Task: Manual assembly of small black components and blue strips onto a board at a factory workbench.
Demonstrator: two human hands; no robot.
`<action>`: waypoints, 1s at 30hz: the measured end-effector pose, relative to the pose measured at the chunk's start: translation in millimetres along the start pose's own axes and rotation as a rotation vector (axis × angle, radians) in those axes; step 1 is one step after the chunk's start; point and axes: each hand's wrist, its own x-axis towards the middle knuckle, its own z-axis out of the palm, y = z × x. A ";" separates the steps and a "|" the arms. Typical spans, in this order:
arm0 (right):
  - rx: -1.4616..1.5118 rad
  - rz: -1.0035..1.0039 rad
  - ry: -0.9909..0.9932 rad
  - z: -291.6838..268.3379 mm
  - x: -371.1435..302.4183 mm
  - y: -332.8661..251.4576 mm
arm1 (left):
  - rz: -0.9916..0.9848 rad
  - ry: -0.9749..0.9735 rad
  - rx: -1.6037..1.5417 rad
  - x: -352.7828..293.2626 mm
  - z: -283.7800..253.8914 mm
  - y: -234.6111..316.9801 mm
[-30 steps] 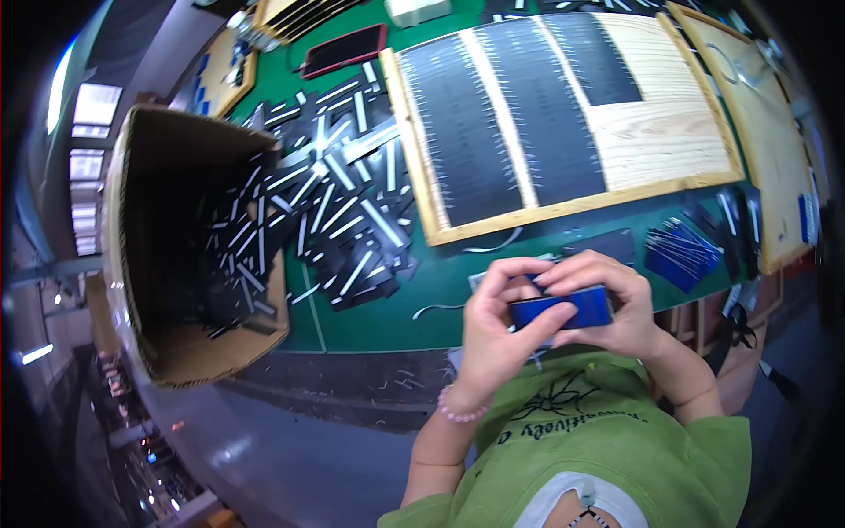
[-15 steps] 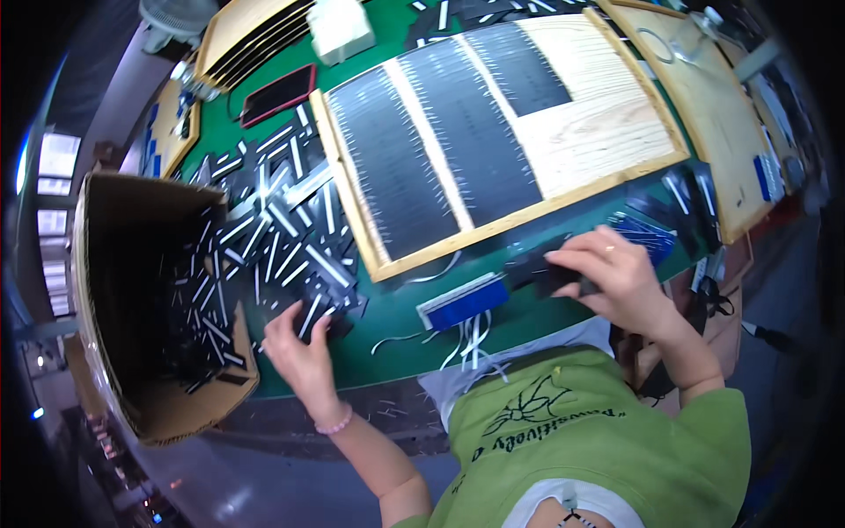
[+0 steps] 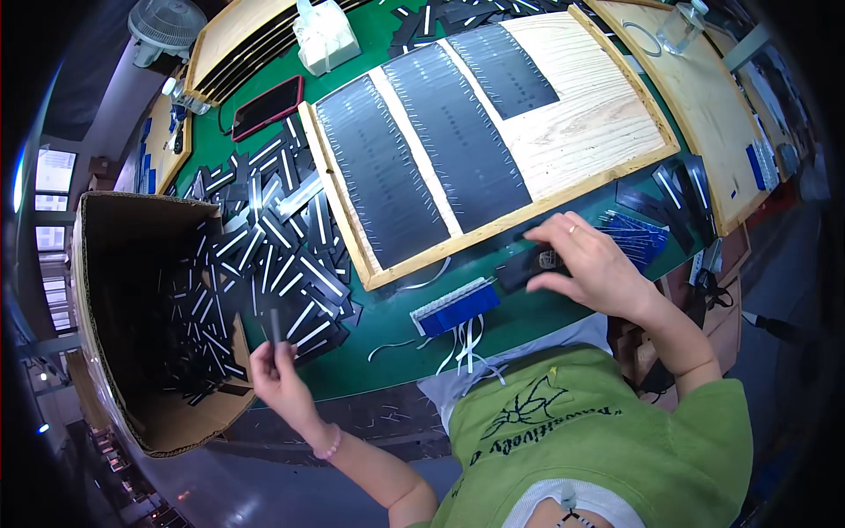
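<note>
My left hand (image 3: 282, 387) pinches a small dark strip (image 3: 275, 324), held upright between thumb and fingertips. It is at the near edge of a heap of black pieces with white stripes (image 3: 286, 255), beside the cardboard box. My right hand (image 3: 594, 268) has its thumb and fingers around a black piece (image 3: 519, 267) in front of the framed board. Just left of that piece lies a blue block (image 3: 458, 310) with a pale ridged top edge and white strips trailing from it. The wood-framed board (image 3: 585, 132) carries rows of black pieces (image 3: 378, 167) edged with thin pale pins.
An open cardboard box (image 3: 189, 422) at the left holds more striped black pieces. Blue pieces with pins (image 3: 634, 238) lie right of my right hand. Further back are a phone (image 3: 268, 109), a white tissue pack (image 3: 326, 40), stacked wooden trays (image 3: 233, 44) and a fan (image 3: 165, 31).
My left hand has drawn back from the heap toward me and left, now with a dark strip in its fingers. My right hand has shifted slightly left and away from me with the black piece.
</note>
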 end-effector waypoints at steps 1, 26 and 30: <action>0.062 0.037 0.016 -1.8 -0.1 -1.7 | -0.071 0.064 -0.202 -6.1 -0.3 8.8; -0.037 -0.471 0.338 43.9 18.2 -53.1 | -0.128 -0.639 -0.131 -76.5 87.7 86.4; -0.081 -0.537 0.275 38.4 25.9 -54.1 | 0.023 -0.663 -0.048 -82.6 92.3 83.8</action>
